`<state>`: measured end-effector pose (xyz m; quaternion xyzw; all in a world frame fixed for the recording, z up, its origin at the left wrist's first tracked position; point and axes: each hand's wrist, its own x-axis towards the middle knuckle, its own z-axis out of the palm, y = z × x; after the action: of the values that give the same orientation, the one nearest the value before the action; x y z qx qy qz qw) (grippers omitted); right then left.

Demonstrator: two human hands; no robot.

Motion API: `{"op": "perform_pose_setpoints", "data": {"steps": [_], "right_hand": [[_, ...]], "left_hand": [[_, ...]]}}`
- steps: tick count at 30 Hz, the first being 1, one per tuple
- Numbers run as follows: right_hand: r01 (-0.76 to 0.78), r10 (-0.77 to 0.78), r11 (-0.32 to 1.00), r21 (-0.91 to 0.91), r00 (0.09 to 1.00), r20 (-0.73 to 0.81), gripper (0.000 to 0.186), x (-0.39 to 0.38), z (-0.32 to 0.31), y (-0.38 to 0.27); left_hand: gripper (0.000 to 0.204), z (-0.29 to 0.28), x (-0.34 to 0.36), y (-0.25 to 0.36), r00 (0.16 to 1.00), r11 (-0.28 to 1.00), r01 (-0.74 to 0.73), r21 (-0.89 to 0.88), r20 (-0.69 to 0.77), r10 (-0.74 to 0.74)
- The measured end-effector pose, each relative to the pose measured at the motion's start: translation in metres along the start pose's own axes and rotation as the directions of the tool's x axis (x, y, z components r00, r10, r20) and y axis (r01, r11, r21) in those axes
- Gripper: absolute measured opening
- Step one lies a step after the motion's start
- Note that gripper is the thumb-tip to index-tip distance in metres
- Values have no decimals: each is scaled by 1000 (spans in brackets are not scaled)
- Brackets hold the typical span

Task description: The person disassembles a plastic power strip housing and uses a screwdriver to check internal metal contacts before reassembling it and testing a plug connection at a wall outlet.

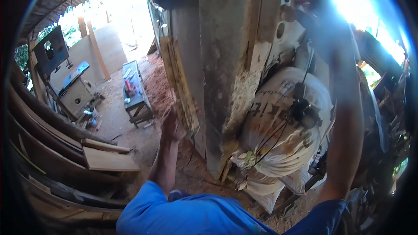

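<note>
A: State the item and its position.

B: A length of rough timber (185, 93), just left of the grey pillar (222, 69). Whether the two touch cannot be determined.

A: Orientation?

B: Long axis near upright, roughly along the pillar. The upper end leans away from the pillar; the lower end points down and in toward its foot.

A: Condition of the grip?

B: Left hand (173, 125): grip closed around the timber's lower part, palm side against the edge farther from the pillar. Most of the fingers are hidden behind the wood.

A: And the right?

B: Right hand (298, 15): raised, right of the pillar's upper part, near a white panel (289, 37) with round holes. It is dim and washed by glare; I cannot tell how far open that grip is, or whether it has hold of anything.

A: Other obscured items?

B: Right of the pillar, a dark object with cables (305, 111) covers part of a bulging white sack (278, 91); its kind is unclear.
</note>
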<state>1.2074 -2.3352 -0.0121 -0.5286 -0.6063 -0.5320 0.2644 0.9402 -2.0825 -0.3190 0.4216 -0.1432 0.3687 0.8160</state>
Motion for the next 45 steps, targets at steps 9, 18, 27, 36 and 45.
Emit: {"op": "perform_pose_setpoints", "data": {"steps": [9, 18, 27, 36, 45], "right_hand": [[-357, 494, 862, 360, 751, -438, 40, -34, -53, -55], [-213, 736, 113, 971, 674, 62, 72, -96, 63, -210], [-330, 698, -201, 923, 613, 371, 72, -126, 96, -235], [-376, 653, -206, 903, 634, 414, 67, -134, 109, -235], [-388, 605, -152, 909, 690, 396, 67, -147, 110, -239]], "left_hand": [[56, 17, -37, 13, 993, 995, -95, 28, -62, 96], [64, 38, -63, 8, 997, 982, 75, -172, -9, -78], [56, 57, -83, 4, 989, 979, 102, -177, -91, -120], [58, 57, -84, 3, 991, 976, 101, -195, -65, -116], [60, 50, -90, -2, 988, 995, 76, -64, -133, -84]]}}
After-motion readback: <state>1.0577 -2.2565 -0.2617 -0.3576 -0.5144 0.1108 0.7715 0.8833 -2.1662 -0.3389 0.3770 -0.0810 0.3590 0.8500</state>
